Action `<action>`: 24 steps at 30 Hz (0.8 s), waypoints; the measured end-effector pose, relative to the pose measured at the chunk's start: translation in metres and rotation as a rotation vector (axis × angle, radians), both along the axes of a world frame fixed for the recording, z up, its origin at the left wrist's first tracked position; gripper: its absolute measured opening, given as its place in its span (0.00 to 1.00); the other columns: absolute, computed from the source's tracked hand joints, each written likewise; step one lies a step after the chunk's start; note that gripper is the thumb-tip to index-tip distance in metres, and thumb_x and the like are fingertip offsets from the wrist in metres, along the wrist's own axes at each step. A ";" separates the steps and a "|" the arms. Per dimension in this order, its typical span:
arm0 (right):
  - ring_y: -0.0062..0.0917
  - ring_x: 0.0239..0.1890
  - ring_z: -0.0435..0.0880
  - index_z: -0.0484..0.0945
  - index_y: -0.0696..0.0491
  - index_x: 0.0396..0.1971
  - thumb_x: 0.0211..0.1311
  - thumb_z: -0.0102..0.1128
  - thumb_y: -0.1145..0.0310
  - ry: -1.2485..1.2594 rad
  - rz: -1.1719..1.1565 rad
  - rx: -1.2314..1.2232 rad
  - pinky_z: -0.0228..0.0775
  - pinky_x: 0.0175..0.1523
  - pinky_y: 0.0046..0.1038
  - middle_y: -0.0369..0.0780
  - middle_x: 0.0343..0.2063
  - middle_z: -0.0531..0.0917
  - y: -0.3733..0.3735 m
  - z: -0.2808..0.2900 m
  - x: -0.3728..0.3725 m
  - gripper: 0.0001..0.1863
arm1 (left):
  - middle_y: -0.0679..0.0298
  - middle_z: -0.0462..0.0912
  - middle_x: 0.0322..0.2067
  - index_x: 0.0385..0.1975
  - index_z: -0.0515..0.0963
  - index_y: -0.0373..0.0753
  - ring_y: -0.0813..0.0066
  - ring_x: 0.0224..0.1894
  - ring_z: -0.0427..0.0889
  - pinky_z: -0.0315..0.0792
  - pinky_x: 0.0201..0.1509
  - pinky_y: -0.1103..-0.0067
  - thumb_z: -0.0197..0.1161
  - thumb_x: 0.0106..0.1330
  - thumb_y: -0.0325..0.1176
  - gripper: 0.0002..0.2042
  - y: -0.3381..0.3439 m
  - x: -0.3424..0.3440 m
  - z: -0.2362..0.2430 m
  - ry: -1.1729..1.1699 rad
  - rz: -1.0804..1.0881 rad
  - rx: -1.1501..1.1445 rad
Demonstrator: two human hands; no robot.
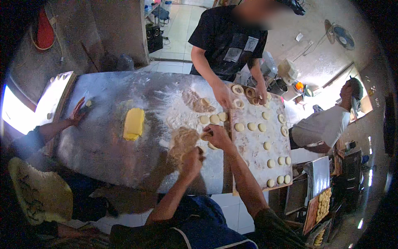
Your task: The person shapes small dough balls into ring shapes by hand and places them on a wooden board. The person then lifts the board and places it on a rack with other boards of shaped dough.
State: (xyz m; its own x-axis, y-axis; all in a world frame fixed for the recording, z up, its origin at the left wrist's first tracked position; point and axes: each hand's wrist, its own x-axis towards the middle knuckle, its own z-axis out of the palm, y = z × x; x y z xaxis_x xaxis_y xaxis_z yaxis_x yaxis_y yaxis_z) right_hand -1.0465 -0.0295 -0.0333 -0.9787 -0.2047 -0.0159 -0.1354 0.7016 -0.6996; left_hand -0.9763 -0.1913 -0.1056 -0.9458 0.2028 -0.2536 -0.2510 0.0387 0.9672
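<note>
My right hand (219, 138) pinches a small pale dough piece (205, 136) over the floured table, at the edge of a tan, grainy patch (183, 143). Close by on the left, my left hand (192, 163) is closed, its fingers curled in; what it holds, if anything, is hidden. Another dough piece (212, 146) lies partly behind my right hand. Just beyond it, a short row of round dough pieces (214, 119) sits on white flour (178, 119). Right of my hands, a floured board (253, 145) carries several dough rounds, some of them hollowed like rings.
A yellow block of dough or fat (134, 124) lies on the dark table (99, 157). Across from me, a person's hands (224, 97) work at the board. At far left another person's hand (76, 113) rests on the table. A tray of buns (323, 205) stands at lower right.
</note>
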 end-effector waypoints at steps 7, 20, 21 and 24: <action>0.40 0.29 0.84 0.77 0.60 0.32 0.45 0.73 0.63 0.302 -0.126 0.275 0.75 0.35 0.35 0.50 0.26 0.82 -0.024 -0.049 -0.002 0.19 | 0.51 0.79 0.37 0.43 0.75 0.36 0.52 0.38 0.80 0.73 0.43 0.63 0.65 0.59 0.31 0.14 -0.048 -0.031 0.025 0.632 0.242 -0.516; 0.24 0.36 0.82 0.66 0.57 0.48 0.52 0.65 0.80 0.043 -0.245 -0.560 0.77 0.39 0.27 0.45 0.36 0.81 -0.005 0.024 0.074 0.24 | 0.61 0.83 0.38 0.45 0.78 0.36 0.76 0.40 0.81 0.75 0.47 0.78 0.63 0.64 0.33 0.12 0.011 -0.016 0.069 0.244 0.009 0.071; 0.25 0.38 0.82 0.66 0.57 0.49 0.54 0.64 0.77 -0.072 -0.220 -0.682 0.77 0.39 0.28 0.45 0.38 0.81 0.000 0.031 0.078 0.23 | 0.62 0.83 0.38 0.48 0.77 0.37 0.77 0.41 0.81 0.75 0.46 0.79 0.63 0.65 0.31 0.13 0.013 -0.014 0.072 0.277 0.025 0.104; 0.28 0.41 0.81 0.66 0.56 0.53 0.60 0.60 0.67 -0.278 -0.073 -1.085 0.76 0.41 0.29 0.45 0.42 0.79 0.015 0.049 0.083 0.22 | 0.62 0.82 0.42 0.55 0.71 0.39 0.77 0.42 0.79 0.74 0.46 0.80 0.62 0.66 0.32 0.18 0.018 -0.003 0.083 -0.152 -0.025 0.710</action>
State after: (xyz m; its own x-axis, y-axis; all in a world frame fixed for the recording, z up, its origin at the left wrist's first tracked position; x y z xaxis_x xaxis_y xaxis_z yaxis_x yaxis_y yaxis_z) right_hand -0.9633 -0.0150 0.0152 -0.9791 -0.1852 -0.0836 0.1370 -0.2976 -0.9448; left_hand -0.9789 -0.1728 -0.0227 -0.9035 0.3888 -0.1806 -0.3918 -0.5781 0.7157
